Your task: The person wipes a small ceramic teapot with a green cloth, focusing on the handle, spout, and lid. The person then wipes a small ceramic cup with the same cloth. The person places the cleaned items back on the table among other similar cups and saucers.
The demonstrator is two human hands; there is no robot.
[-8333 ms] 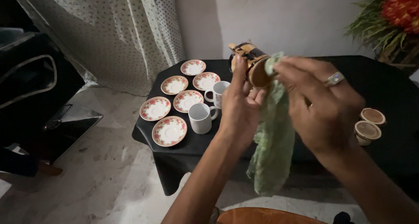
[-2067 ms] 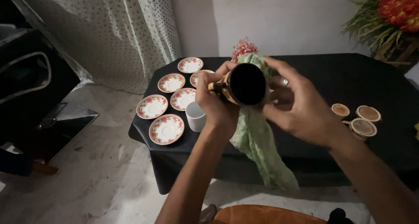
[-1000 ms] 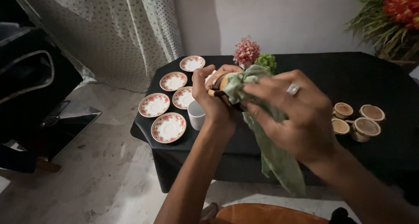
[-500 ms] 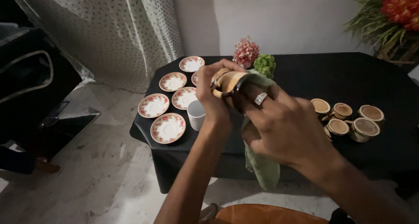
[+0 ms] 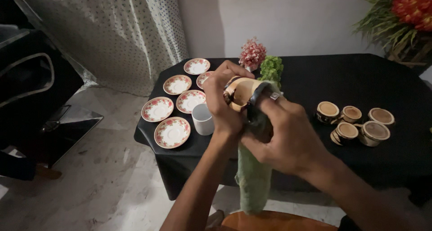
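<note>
My left hand (image 5: 223, 106) grips a tan wooden cup with dark bands (image 5: 243, 90), held up over the black table (image 5: 360, 78). My right hand (image 5: 288, 136) presses a green cloth (image 5: 253, 181) against the cup's side; the cloth hangs down below both hands. A ring shows on a right-hand finger. Just behind my left hand stands a white mug (image 5: 202, 118).
Several floral saucers (image 5: 172, 132) lie on the table's left part. Several small wooden cups (image 5: 355, 123) cluster at right. Pink and green flower ornaments (image 5: 261, 60) stand at the back, a red-flowered plant (image 5: 405, 15) at far right. A wooden seat edge (image 5: 270, 222) is below me.
The cup has been turned in my hands while my right hand moved the cloth over and around it; the cloth now covers its lower side.
</note>
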